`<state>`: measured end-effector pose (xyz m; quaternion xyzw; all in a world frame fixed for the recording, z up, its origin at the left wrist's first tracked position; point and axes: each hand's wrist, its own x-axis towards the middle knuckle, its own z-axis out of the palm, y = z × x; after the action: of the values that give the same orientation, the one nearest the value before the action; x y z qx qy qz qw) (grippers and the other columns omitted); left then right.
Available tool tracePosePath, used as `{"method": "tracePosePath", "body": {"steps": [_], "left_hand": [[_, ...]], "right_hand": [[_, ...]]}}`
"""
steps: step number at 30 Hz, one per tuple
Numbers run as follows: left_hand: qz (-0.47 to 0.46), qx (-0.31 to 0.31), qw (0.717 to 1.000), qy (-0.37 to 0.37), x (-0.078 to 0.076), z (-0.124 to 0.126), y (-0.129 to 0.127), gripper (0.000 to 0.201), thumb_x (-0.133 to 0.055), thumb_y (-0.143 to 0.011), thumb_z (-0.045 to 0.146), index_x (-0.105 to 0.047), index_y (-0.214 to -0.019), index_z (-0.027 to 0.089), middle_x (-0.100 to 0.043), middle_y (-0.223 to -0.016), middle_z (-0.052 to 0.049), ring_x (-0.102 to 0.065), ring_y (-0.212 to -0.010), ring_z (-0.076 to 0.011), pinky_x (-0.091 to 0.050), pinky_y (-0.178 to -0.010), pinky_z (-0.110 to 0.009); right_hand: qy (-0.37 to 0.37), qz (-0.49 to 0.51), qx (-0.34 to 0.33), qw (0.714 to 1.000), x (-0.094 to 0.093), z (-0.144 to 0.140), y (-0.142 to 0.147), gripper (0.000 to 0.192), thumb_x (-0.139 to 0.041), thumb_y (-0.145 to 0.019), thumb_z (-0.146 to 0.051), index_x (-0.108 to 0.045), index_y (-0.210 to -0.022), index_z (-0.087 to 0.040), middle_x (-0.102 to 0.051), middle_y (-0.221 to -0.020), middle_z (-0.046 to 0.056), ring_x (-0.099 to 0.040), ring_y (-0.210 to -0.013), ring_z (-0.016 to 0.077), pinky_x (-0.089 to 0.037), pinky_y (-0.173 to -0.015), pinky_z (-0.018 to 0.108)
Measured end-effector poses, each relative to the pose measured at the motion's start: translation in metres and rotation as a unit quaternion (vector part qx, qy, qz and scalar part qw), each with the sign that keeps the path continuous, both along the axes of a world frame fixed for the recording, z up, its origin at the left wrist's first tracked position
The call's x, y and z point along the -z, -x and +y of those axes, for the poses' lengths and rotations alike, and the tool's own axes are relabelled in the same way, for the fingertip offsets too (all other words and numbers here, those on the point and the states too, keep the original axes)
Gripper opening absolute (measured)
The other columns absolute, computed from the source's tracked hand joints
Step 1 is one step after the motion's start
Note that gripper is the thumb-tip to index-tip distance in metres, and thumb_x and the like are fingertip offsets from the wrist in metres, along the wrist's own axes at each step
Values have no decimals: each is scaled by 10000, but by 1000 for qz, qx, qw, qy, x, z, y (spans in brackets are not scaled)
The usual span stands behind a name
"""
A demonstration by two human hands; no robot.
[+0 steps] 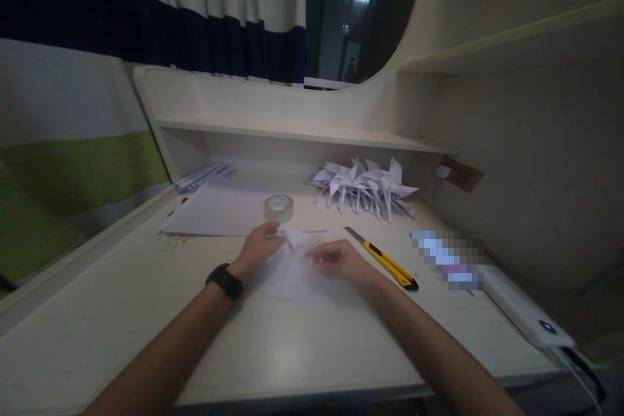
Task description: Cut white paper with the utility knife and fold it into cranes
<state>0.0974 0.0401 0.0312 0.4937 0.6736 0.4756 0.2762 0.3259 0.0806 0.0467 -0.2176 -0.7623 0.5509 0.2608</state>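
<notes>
A white sheet of paper point(292, 276) lies in the middle of the desk between my hands, partly folded and blurred by motion. My left hand point(260, 246), with a black watch point(225, 281) on its wrist, grips the paper's upper left edge. At the right side of the sheet is my right hand point(336, 257), its fingers bent and smeared; whether they pinch the paper is unclear. Just behind my left hand stands a roll of clear tape point(279, 208). A yellow utility knife point(390, 265) with its blade out lies right of my right hand.
Several folded paper pinwheels point(363, 185) cluster at the back right. A stack of white paper point(219, 205) lies back left, beside folded paper pieces point(202, 175). On the right are a pixelated item point(448, 260) and a white power strip point(524, 305). A low shelf point(292, 132) overhangs the back.
</notes>
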Motion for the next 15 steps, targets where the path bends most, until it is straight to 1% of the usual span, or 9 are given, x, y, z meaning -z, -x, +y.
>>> {"method": "tracePosePath", "body": {"steps": [2, 5, 9, 11, 13, 15], "left_hand": [[4, 12, 1000, -4, 2, 1, 0, 515, -632, -686, 330, -603, -1124, 60, -696, -925, -140, -644, -717, -220, -471, -595, -299], [17, 9, 1000, -17, 3, 3, 2, 480, -653, -667, 333, -639, -1066, 67, -702, -835, -116, -635, -690, -217, -466, -615, -306], [19, 28, 999, -31, -2, 2, 2, 360, -685, -628, 299, -691, -927, 100, -704, -825, -103, -641, -757, -239, -472, -671, -321], [1, 20, 999, -45, -6, -1, 0, 395, -698, -614, 298, -682, -958, 105, -702, -848, -101, -642, -776, -236, -470, -669, -311], [-30, 18, 998, -60, -10, -4, -3, 448, -704, -605, 308, -663, -1002, 105, -697, -849, -93, -639, -751, -220, -463, -637, -294], [-65, 39, 995, -63, -12, -6, -6, 411, -686, -615, 314, -662, -966, 101, -690, -808, -82, -626, -685, -200, -447, -592, -280]], "right_hand": [[-6, -7, -14, 1000, -1, 0, 0, 353, -726, -686, -333, -717, -971, -125, -614, -680, 12, -472, -450, 62, -354, -425, 201], [-14, -9, -16, 1000, -2, 0, -1, 336, -717, -697, -331, -722, -959, -120, -627, -708, 27, -482, -451, 63, -365, -426, 205], [-7, -12, -1, 1000, -2, -1, -2, 332, -720, -700, -337, -725, -954, -123, -621, -668, 17, -483, -442, 64, -358, -417, 201], [-4, -7, 7, 1000, -3, -2, -2, 330, -726, -695, -340, -728, -947, -127, -621, -657, 13, -486, -445, 64, -365, -422, 199], [5, -2, 15, 1000, -4, -3, -2, 332, -737, -684, -342, -729, -941, -132, -631, -665, 14, -487, -448, 60, -371, -425, 194], [21, -7, 27, 999, -5, -4, -2, 340, -746, -675, -346, -730, -937, -131, -641, -664, 18, -486, -435, 57, -368, -412, 188]]}}
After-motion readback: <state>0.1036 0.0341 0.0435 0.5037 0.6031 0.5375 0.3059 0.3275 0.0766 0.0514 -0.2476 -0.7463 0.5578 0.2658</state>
